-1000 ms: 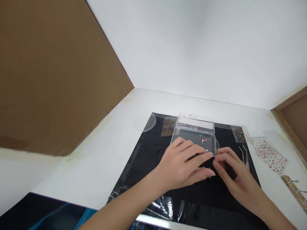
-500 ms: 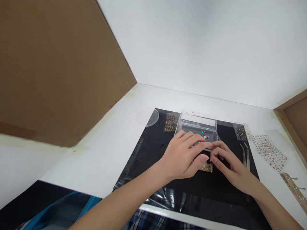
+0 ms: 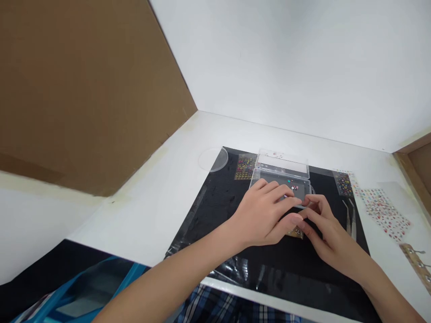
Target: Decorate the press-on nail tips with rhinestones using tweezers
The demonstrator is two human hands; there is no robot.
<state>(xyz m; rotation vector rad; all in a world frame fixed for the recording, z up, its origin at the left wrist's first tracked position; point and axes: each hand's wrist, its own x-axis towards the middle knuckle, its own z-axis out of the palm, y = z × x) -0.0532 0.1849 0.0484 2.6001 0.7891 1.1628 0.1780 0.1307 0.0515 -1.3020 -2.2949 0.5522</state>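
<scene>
clear rectangular plastic box [image 3: 267, 176] lies open on the far part of a flat black mat [image 3: 284, 262]; left hand [image 3: 264, 215], thumb and fingers apart, covers its near edge; right hand [image 3: 323, 226] adjoins, fingertips bunched, its grip impossible to tell.

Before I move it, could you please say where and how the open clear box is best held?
Probably by both side walls of the clear box, coming from left and right: it lies flat, its lid folded open at the far side, and the left hand covers part of the near edge. I'd keep it level, as small decorations lie inside.
</scene>
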